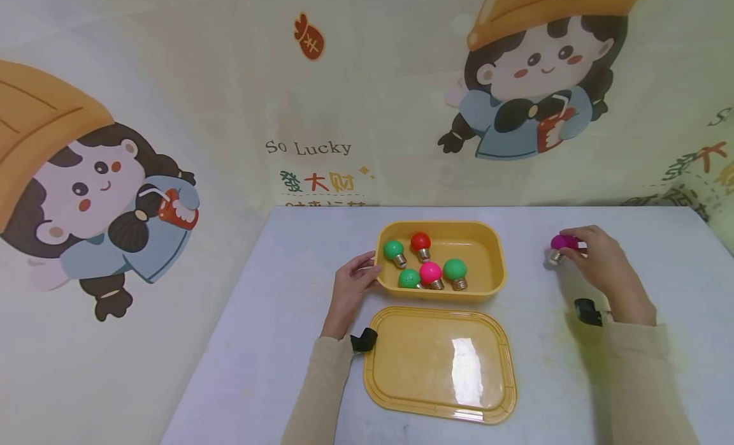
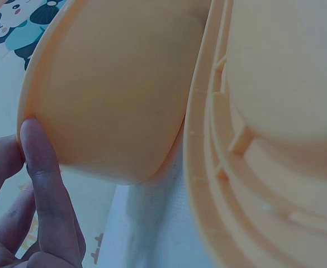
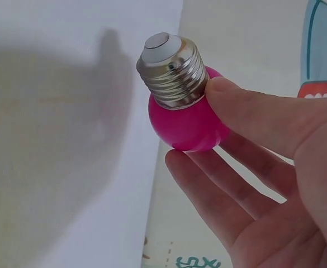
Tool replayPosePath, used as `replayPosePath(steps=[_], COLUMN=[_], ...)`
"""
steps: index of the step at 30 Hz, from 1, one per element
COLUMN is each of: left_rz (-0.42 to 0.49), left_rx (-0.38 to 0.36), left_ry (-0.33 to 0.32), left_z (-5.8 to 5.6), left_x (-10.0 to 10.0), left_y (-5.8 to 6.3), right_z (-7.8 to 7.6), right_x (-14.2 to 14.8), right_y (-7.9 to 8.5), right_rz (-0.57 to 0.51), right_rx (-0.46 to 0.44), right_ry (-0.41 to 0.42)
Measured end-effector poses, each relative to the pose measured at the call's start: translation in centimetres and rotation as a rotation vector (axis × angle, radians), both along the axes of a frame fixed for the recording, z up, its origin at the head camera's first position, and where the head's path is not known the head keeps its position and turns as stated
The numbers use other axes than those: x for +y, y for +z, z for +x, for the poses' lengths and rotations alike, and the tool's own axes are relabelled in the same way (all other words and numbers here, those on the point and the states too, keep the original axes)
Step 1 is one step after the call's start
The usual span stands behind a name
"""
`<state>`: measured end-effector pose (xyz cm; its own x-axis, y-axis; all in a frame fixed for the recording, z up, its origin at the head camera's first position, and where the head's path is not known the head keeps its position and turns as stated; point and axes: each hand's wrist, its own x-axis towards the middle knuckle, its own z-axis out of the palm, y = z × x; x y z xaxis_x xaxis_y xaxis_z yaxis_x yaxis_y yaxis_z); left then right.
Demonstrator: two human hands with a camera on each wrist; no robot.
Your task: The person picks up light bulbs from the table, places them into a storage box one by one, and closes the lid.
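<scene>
My right hand (image 1: 606,266) pinches a magenta light bulb (image 1: 563,242) above the right side of the table. In the right wrist view the thumb presses on one side of the bulb (image 3: 183,124), fingertips on the other, with its silver screw base upward. My left hand (image 1: 351,291) holds the left rim of a yellow plastic container (image 1: 478,250). The left wrist view shows thumb and finger pinching that container's edge (image 2: 110,100). Inside lie several bulbs: a red bulb (image 1: 420,242), a pink bulb (image 1: 430,272) and green bulbs, one of them a green bulb (image 1: 455,269) near the middle.
A yellow lid (image 1: 418,362) lies flat on the white table (image 1: 269,343), just in front of the container. Behind the table hangs a printed cloth (image 1: 390,101) with cartoon figures. A black wrist camera (image 1: 364,340) overlaps the lid's left edge in the head view.
</scene>
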<state>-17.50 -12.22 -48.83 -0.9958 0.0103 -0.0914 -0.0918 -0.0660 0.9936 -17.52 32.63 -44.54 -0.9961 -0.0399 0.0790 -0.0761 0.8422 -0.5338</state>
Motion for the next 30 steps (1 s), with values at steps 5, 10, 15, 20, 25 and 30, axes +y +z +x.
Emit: replayPosePath(steps=[5, 10, 15, 20, 25, 30], left_rz=[0.000, 0.012, 0.013, 0.003, 0.005, -0.005], left_rx=[0.013, 0.024, 0.020, 0.002, -0.022, 0.001], left_ry=[-0.004, -0.012, -0.013, -0.013, -0.027, -0.006], left_z=[0.0, 0.1, 0.1, 0.1, 0.1, 0.2], left_x=[-0.1, -0.2, -0.1, -0.1, -0.2, 0.0], left_y=[-0.1, -0.1, 0.0, 0.1, 0.4, 0.3], right_z=[0.1, 0.2, 0.4, 0.7, 1.1, 1.3], right_x=[-1.1, -2.1, -3.0, -3.9, -4.8, -5.5], right_y=[0.3, 0.7, 1.2, 1.6, 2.0, 2.2], right_rz=[-0.002, -0.009, -0.012, -0.019, -0.017, -0.015], right_rx=[0.070, 0.118, 0.135, 0.115, 0.140, 0.213], right_ry=[0.028, 0.036, 0.047, 0.052, 0.085, 0.144])
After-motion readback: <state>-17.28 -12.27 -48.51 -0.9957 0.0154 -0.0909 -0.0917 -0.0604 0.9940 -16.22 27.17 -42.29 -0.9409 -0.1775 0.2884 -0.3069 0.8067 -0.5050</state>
